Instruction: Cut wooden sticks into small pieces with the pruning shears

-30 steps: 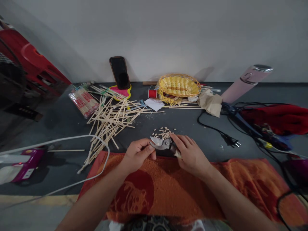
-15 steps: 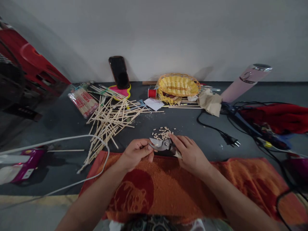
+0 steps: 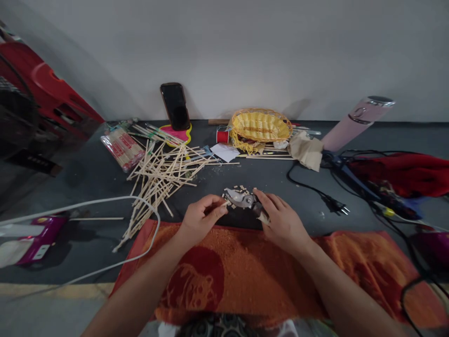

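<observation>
Between thumb and fingers, my left hand (image 3: pixel 202 216) pinches a short pale wooden stick (image 3: pixel 225 204), its tip poking out towards the blades. My right hand (image 3: pixel 285 222) is wrapped round the handles of the pruning shears (image 3: pixel 242 198), whose metal jaws point left and lie close to the stick's tip. Just behind the blades, small cut stick pieces (image 3: pixel 240 188) are scattered on the dark table, partly covered by the shears. Under my forearms an orange towel (image 3: pixel 252 267) is spread along the near edge.
Long loose sticks (image 3: pixel 159 173) lie piled at left, beside a wrapped stick packet (image 3: pixel 122 149). Further back are a phone (image 3: pixel 175 106), red thread spool (image 3: pixel 222 136) and yellow basket (image 3: pixel 261 125). A pink flask (image 3: pixel 358 122), black plug (image 3: pixel 336 206) and white cable (image 3: pixel 154 210) are around.
Both hands have shifted slightly away from me. The shears have moved up and to the right, drawing off from the left fingers, and the stick's tip now shows.
</observation>
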The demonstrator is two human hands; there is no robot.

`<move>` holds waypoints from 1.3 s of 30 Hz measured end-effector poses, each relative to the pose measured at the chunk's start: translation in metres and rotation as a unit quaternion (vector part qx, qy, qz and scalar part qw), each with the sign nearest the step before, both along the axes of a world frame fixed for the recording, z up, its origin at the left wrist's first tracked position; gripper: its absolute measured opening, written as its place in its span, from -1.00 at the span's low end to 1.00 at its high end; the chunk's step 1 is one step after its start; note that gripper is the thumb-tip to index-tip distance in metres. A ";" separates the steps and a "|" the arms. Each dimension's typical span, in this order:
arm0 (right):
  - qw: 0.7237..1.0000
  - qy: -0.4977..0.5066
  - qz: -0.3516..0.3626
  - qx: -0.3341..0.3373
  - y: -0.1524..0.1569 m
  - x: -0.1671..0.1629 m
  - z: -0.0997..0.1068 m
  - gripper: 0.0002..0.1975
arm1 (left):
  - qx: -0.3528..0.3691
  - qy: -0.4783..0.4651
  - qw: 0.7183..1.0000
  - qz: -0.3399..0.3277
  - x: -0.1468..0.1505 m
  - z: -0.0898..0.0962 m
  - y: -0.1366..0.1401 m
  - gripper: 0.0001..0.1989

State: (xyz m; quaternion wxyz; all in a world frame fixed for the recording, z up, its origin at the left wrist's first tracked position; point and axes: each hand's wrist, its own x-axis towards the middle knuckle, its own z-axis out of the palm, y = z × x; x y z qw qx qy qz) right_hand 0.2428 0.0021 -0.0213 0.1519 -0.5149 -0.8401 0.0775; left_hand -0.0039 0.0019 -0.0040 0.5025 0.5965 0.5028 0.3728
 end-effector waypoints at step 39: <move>0.999 0.010 0.032 -0.032 0.002 0.004 0.005 -0.37 | -0.072 -0.060 0.996 -0.004 -0.003 -0.003 -0.002 -0.77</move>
